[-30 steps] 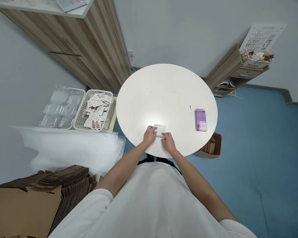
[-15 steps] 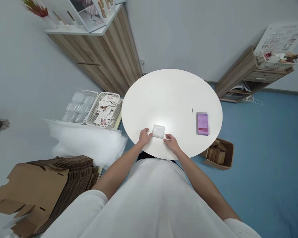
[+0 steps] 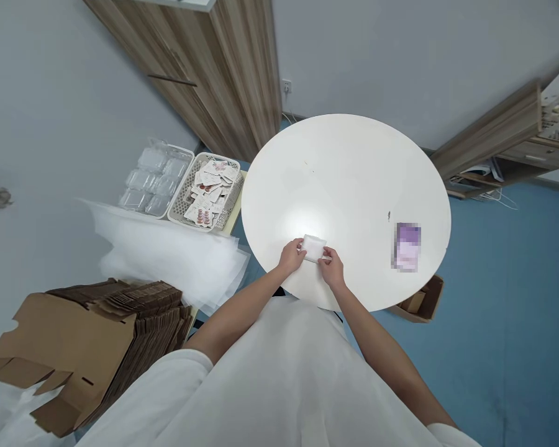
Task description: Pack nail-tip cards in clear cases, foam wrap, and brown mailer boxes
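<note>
A small square white packet (image 3: 313, 248), which looks wrapped in a translucent sheet, is at the near side of the round white table (image 3: 345, 161). My left hand (image 3: 292, 256) pinches its left edge between thumb and fingers. At the opposite edge, my right hand (image 3: 331, 268) grips the packet's right side in the same way. What lies inside the wrapping cannot be made out.
A blurred-out purple item (image 3: 407, 247) lies on the table's right. To the left are a basket of printed cards (image 3: 209, 198), clear plastic packs (image 3: 151, 180), white translucent sheets (image 3: 168, 248) and stacked flat cardboard boxes (image 3: 74, 341). An open carton (image 3: 426, 301) sits on the floor.
My view has shifted, so the table appears further right and larger. My fingers have closed in on both sides of the packet; earlier the right hand's fingers were more apart.
</note>
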The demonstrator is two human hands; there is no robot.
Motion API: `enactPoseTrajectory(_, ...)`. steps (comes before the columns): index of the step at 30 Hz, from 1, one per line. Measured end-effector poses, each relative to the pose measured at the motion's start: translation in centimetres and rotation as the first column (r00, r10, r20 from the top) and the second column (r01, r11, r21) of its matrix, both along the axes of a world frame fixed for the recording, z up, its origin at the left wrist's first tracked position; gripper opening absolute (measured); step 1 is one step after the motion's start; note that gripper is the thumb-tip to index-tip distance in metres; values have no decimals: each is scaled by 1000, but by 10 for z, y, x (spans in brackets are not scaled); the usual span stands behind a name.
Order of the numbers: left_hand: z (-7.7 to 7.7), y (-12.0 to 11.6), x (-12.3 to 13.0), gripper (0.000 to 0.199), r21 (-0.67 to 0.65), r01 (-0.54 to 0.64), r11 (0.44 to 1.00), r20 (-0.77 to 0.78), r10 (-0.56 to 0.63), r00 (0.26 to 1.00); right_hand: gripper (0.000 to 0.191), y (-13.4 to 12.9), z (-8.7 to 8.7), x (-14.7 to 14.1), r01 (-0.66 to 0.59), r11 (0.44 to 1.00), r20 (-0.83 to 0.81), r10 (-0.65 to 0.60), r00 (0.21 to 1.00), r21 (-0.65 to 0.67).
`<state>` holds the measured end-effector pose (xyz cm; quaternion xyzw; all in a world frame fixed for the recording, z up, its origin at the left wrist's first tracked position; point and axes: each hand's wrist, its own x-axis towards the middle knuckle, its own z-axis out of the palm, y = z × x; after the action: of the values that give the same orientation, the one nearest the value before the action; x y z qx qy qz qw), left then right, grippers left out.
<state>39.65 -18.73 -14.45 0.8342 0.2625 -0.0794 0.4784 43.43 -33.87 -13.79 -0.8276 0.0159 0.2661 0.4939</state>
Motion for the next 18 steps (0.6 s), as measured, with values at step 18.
enactPoseTrajectory(18,-13,192,28,32,-75,-339,938,200,347,916,53,209,-4,46,-37,963,-123,72,990,267)
